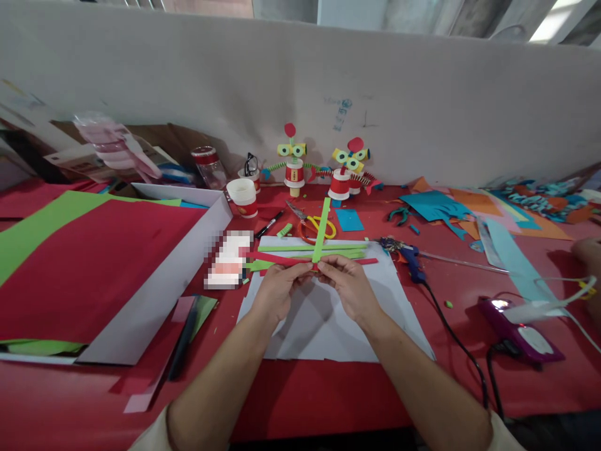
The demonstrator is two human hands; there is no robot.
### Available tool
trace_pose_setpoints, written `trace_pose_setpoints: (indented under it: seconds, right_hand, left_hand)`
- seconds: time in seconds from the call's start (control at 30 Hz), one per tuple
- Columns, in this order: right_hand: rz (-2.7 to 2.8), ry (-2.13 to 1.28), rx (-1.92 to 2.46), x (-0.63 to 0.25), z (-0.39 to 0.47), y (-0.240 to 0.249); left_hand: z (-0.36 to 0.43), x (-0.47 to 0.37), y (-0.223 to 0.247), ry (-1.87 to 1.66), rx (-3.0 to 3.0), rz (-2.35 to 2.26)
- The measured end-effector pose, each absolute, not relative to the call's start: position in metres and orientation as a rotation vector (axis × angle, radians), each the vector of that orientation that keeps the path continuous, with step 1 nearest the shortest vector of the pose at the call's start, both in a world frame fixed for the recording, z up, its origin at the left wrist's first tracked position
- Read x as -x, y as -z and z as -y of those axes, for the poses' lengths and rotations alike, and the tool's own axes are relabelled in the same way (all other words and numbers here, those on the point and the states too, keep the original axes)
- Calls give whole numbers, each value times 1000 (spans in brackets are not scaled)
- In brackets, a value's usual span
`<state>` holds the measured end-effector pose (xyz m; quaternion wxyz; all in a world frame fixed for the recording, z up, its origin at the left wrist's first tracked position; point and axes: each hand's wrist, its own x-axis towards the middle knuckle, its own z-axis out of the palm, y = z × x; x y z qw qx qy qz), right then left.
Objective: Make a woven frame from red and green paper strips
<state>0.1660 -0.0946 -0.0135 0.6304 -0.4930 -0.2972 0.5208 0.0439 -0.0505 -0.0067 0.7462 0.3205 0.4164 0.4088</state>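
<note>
Over the white sheet [338,332], my left hand [282,288] and my right hand [347,285] meet, both closed in a pinch. Between their fingertips are a green paper strip [322,232], which points up and away, and a red paper strip [277,257], which reaches out to the left. The two strips cross where my thumbs press; the exact fold there is hidden by my fingers. Just behind my hands lie several loose green strips [300,248]. Scissors [317,227] with yellow and orange handles rest beyond the sheet.
At left stands a white box [159,294] of coloured paper. To the right lie a glue gun [412,263] with its cord and a purple power strip [526,338]. Paper-cup figures [295,172] and white cups [243,195] stand at the back. A person's hand [589,257] shows at the right edge.
</note>
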Motion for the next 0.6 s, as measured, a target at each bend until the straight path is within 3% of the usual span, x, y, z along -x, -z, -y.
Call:
trace_pose_setpoints:
  seconds: [0.6]
  right_hand:
    - [652,-1260,1205,-171,90,16]
  left_hand:
    - [47,-43,15,-889,-716,-893]
